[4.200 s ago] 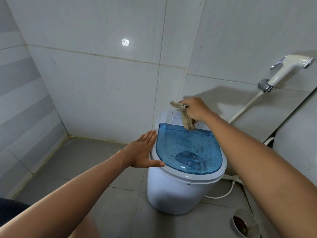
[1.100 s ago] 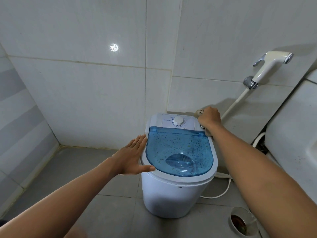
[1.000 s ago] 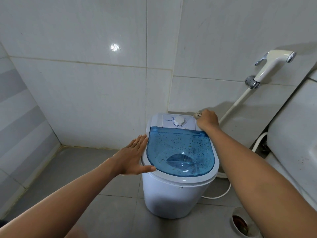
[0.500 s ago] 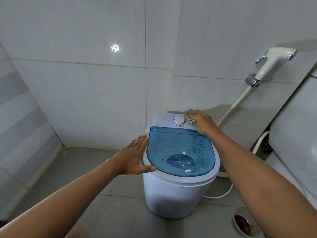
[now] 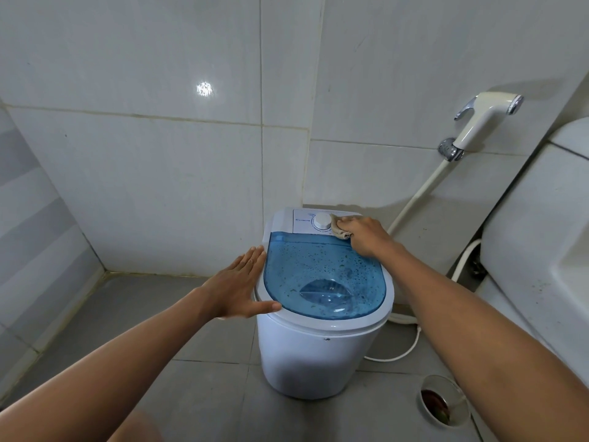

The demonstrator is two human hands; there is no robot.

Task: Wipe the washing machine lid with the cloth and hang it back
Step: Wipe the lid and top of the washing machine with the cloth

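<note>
Grey bathroom tiles surround a small washing machine [image 5: 322, 330]. On its control panel beside the dial [image 5: 322, 221], the right hand [image 5: 363, 236] grips a bunched beige cloth [image 5: 338, 228]. Fingers straight, the empty left hand [image 5: 239, 287] rests flat against the blue lid [image 5: 322, 279]'s rim.

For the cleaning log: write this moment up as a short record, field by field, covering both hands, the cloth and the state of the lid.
place: tiled bathroom corner
machine: small white washing machine on the floor
lid: blue see-through lid, closed, speckled with droplets
right hand: right hand presses the cloth on the white control panel, beside the dial
left hand: left hand open, flat against the machine's left rim
wall fitting: spray nozzle in its holder, hose hanging down
floor: drain to the right of the machine
</note>
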